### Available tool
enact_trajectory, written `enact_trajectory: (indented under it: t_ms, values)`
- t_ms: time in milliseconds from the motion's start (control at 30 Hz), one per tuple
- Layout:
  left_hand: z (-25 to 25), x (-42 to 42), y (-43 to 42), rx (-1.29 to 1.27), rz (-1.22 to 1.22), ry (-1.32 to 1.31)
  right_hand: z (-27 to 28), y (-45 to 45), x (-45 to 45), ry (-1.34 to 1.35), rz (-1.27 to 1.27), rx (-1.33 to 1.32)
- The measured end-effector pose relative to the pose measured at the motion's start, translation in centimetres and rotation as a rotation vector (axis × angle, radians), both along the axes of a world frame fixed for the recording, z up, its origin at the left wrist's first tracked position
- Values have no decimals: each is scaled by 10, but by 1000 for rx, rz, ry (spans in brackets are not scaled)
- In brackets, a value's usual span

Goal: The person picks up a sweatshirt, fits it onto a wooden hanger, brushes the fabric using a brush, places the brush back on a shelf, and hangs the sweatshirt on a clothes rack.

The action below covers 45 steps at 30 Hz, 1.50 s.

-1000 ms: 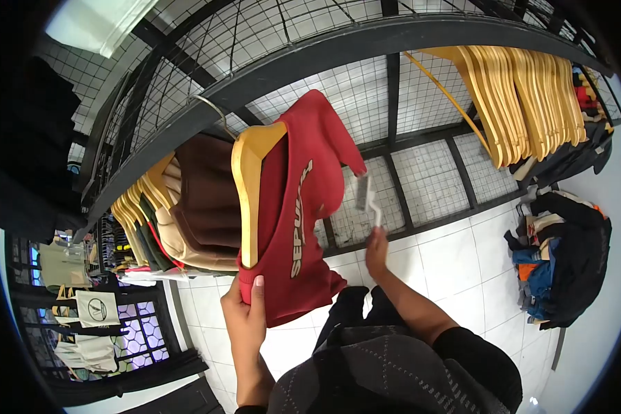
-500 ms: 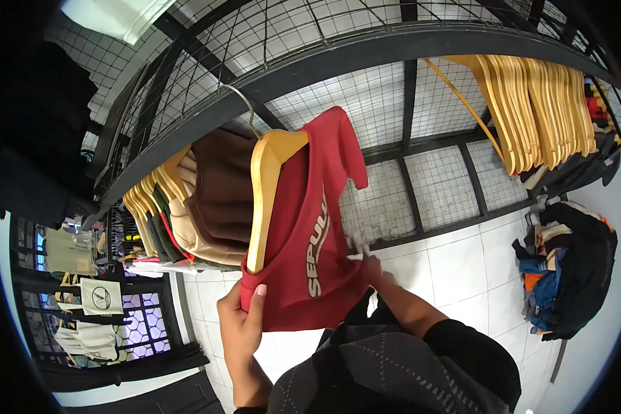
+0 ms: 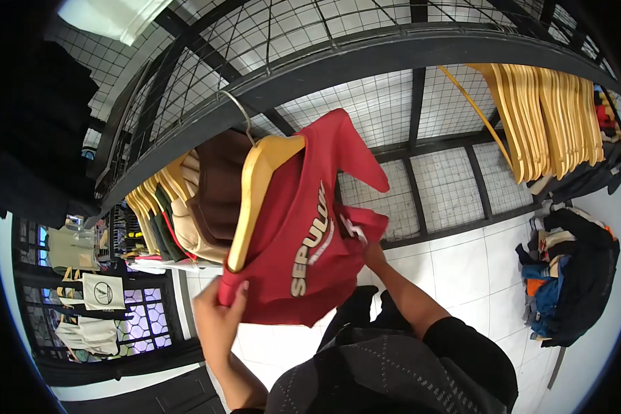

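Observation:
A red T-shirt [image 3: 324, 200] with light lettering hangs tilted on a wooden hanger [image 3: 255, 190], whose metal hook is over the dark rack bar. My left hand [image 3: 217, 307] pinches the shirt's cloth between thumb and fingers, just below the hanger's lower end. My right hand [image 3: 374, 257] is at the right side of the shirt, closed on cloth there; its fingertips are mostly hidden by the fabric. Beside it shows a small whitish item [image 3: 354, 231], too blurred to name.
Behind the shirt hang a brown garment [image 3: 221, 186] and several others on wooden hangers. A row of bare wooden hangers [image 3: 545, 124] hangs at upper right. A pile of clothes [image 3: 566, 276] lies at right. The black mesh rack [image 3: 366, 55] spans overhead.
My left hand and the hanger's lower end have moved left. My right hand has risen slightly, and the shirt's cloth near it has lifted and spread to the right.

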<state>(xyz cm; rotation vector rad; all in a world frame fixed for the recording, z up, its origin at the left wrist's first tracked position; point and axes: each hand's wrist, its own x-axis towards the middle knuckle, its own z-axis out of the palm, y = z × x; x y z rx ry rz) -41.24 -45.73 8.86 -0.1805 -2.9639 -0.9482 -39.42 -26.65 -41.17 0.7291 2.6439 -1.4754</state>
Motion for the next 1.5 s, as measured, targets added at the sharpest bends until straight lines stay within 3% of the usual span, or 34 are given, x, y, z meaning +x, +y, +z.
enact_trajectory:
  t_ms: [33, 200, 267, 433, 500, 567, 700, 867, 967, 1000, 1100, 1133, 1167, 1233, 1267, 1300, 1333, 1367, 1400, 1467, 1500]
  values:
    - [-2, -6, -8, -80, 47, 44, -44, 9, 16, 35, 108, 127]
    - [-5, -36, -14, -90, 68, 173, 65, 94, 61, -14, 143, 139]
    - [-14, -52, -18, -151, 77, 231, 82, 127, 61, 44, 151, 122]
    - [-32, -102, -19, -370, 142, 398, 156, 208, 19, 308, 275, 455]
    - [-49, -123, -22, -320, 152, 514, 223, 220, 0, 285, 219, 483]
    - [-49, -126, -7, -308, 150, 470, 255, 234, -20, 181, 278, 454]
    - [-54, -116, 3, -179, 163, 649, 270, 251, -47, 266, 379, 478]
    - [-90, -74, -13, -97, 256, 760, 227, 255, -35, 166, 434, 142]
    - [-143, -33, -31, -101, 257, 681, 173, 238, 11, -27, 331, 14]
    - [-162, -16, -31, -83, 261, 552, 155, 227, 31, 117, 326, -36]
    - [-259, 42, -45, -15, 256, 155, 145, 168, 92, -232, 168, -433]
    - [-300, 66, -56, -50, 232, -79, 150, 144, 106, -355, 185, -500]
    - [-358, 91, -81, -127, 181, -541, 155, 121, 119, -481, 205, -556]
    - [-406, 145, -104, 146, 70, -1344, 145, 61, 157, -377, 286, -547]
    - [-432, 173, -114, 129, 120, -1533, 194, 34, 160, -539, 379, -554]
    - [-417, 202, -108, 193, 47, -1412, 176, 6, 180, -354, 398, -562]
    - [-467, 233, -127, 327, -166, -1188, 161, -21, 204, -173, 422, -573]
    - [-517, 268, -147, 446, -357, -944, 186, -44, 215, -118, 441, -578]
    - [-511, 293, -153, 453, -225, -913, 214, -67, 226, -62, 459, -581]
    - [-498, 333, -173, 580, -44, -962, 236, -106, 251, -498, 492, -717]
    - [-489, 351, -181, 628, 24, -973, 222, -124, 271, -502, 539, -741]
